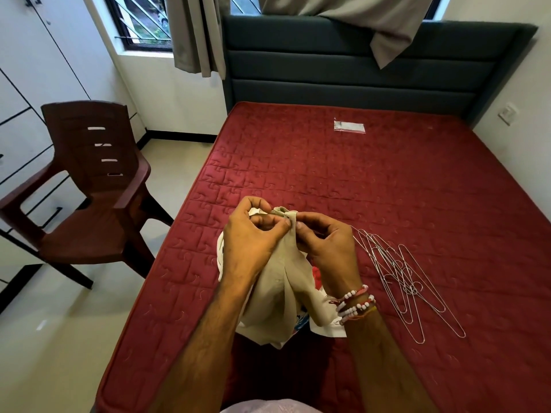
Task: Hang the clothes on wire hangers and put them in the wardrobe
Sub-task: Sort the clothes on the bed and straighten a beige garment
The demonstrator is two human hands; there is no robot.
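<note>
Both hands are up over the near part of the red mattress [372,180], close together. The left hand [253,234] and the right hand [325,248] each pinch the bunched top edge of a beige garment [280,293] with curled fingers, and it hangs down between the forearms. Under it, on the mattress, lie more clothes [317,275], white and red. Just right of the right hand a heap of wire hangers [408,281] lies flat and tangled. A small packet [349,126] lies far up the mattress, well apart from everything else. A brown plastic chair [89,189] stands on the floor [65,338] between the mattress's left edge and the white wardrobe [26,84], whose doors look closed. The chair takes up much of that strip, leaving open floor on its near side. A dark headboard [357,64] closes the far end, with a curtain [196,34] hanging over a barred window [140,22] above it. The wall at right bears a switch [507,114]. The mattress's right side is bare beyond the hangers. Beaded bracelets [354,304] circle the right wrist. The garment's shape is lost in its folds, and the clothes beneath are mostly covered. Whether the top of the hangers touches the right hand cannot be told. The wardrobe is cut off at the left border.
</note>
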